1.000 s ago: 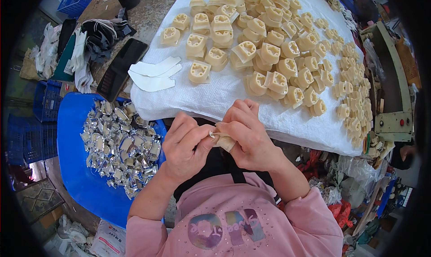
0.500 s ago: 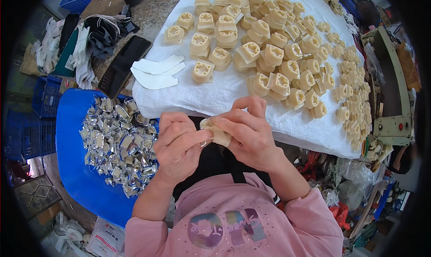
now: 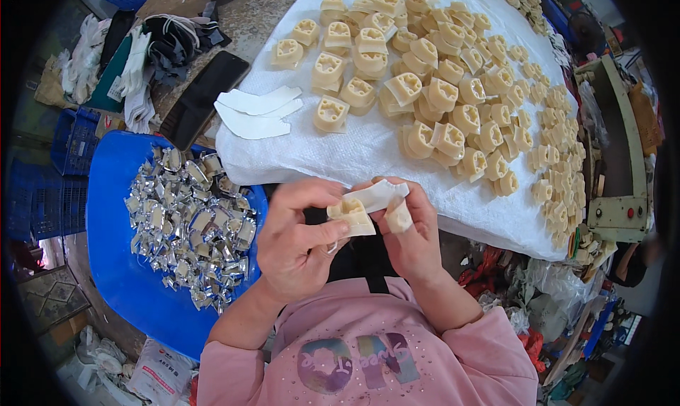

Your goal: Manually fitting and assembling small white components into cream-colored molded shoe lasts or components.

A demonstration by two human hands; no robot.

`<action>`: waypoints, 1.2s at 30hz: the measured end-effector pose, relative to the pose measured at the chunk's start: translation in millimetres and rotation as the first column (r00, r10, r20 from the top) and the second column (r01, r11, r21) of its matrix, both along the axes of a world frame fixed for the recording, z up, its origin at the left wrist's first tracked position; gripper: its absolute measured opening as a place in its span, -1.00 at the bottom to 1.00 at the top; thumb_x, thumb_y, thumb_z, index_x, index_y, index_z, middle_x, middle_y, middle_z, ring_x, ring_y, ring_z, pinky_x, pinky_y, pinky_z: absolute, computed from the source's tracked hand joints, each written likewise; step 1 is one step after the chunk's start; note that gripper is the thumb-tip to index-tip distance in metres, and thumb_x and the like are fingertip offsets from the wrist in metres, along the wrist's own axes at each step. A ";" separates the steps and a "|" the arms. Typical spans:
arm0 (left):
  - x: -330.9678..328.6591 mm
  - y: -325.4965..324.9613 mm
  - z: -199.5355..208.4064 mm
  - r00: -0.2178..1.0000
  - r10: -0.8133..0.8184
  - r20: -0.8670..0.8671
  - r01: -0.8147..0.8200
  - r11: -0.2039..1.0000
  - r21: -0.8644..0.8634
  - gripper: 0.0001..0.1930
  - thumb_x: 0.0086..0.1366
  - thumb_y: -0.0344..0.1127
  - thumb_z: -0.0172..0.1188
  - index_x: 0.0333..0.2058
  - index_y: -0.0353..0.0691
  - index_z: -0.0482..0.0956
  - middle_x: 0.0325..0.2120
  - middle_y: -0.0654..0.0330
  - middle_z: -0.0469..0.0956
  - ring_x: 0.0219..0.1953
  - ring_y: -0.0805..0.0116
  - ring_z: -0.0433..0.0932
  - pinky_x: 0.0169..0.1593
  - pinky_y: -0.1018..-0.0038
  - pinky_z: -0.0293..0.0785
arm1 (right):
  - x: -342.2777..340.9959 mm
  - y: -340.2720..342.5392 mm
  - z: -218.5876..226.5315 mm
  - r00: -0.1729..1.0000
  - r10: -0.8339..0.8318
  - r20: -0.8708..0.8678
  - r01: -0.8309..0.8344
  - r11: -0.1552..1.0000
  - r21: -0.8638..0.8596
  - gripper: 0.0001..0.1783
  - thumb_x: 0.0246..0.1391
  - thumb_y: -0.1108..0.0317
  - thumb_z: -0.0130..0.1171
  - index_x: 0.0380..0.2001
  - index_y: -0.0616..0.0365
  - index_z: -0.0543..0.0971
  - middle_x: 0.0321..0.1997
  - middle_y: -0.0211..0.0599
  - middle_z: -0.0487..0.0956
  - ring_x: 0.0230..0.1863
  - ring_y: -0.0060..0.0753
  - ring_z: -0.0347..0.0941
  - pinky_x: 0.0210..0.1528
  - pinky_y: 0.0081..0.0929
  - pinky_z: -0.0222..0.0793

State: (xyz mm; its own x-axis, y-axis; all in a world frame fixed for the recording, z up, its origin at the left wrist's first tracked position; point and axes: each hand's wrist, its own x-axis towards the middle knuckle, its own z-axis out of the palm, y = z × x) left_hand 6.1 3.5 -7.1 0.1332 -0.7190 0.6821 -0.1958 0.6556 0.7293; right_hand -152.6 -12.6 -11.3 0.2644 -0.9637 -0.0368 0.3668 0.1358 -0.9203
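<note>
Grips a small cream-coloured, hollow moulded piece [image 3: 353, 220] between thumb and fingers of the left hand [image 3: 294, 229], in front of the torso and just short of a broad white woven sheet [image 3: 265, 158]. Pinches a smooth white flexible strip [image 3: 381, 193] in the fingers of the right hand [image 3: 416, 239], with a cream wrap [image 3: 398, 217] around the right thumb. Holds strip and piece close together, overlapping in view; cannot tell of actual contact between them.

Faces a crowded spread of similar cream moulded pieces [image 3: 443, 94] on the sheet, laid over the worn bench [image 3: 261, 10]. Has a few flat white curved cutouts [image 3: 256, 122] at the sheet's left corner, near a flat black rectangular device [image 3: 205, 91]. Sits beside a deep blue plastic tub [image 3: 108, 215] on the left, heaped with shiny silver-and-cream pieces [image 3: 188, 229].
</note>
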 end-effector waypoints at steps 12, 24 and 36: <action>-4.2 -4.2 5.2 0.898 0.026 0.440 -0.014 0.999 -0.029 -0.79 -0.13 -0.66 0.22 -0.43 -0.36 0.49 -0.37 0.06 0.45 -0.41 0.16 0.47 -0.43 0.41 0.39 | -10.8 5.5 7.7 0.996 0.042 0.078 -0.053 0.989 0.135 -0.75 0.27 0.46 -0.15 -0.11 0.36 0.46 -0.03 -0.03 0.52 -0.06 -0.35 0.50 0.01 -0.43 0.45; -2.4 -4.7 0.9 0.909 -0.004 0.418 -0.052 0.991 0.123 -0.77 -0.15 -0.73 0.19 -0.48 -0.34 0.42 -0.37 0.06 0.45 -0.38 0.16 0.45 -0.38 0.38 0.40 | -15.7 -16.0 17.5 0.843 0.125 -0.523 -0.238 0.959 -0.156 -0.72 0.23 0.30 -0.06 -0.17 0.26 0.52 -0.38 -0.13 0.58 -0.31 -0.41 0.53 -0.24 -0.45 0.40; -4.2 -4.4 -6.0 0.953 -0.154 0.260 0.127 0.985 0.120 -0.78 -0.05 -0.77 0.17 -0.51 -0.36 0.35 -0.35 0.03 0.50 -0.33 0.15 0.55 -0.30 0.41 0.50 | -25.0 -50.1 2.8 0.857 0.485 -0.174 -0.487 0.873 0.032 -0.42 -0.14 0.49 0.39 0.00 0.30 0.42 -0.13 -0.19 0.55 -0.09 -0.39 0.52 0.03 -0.43 0.44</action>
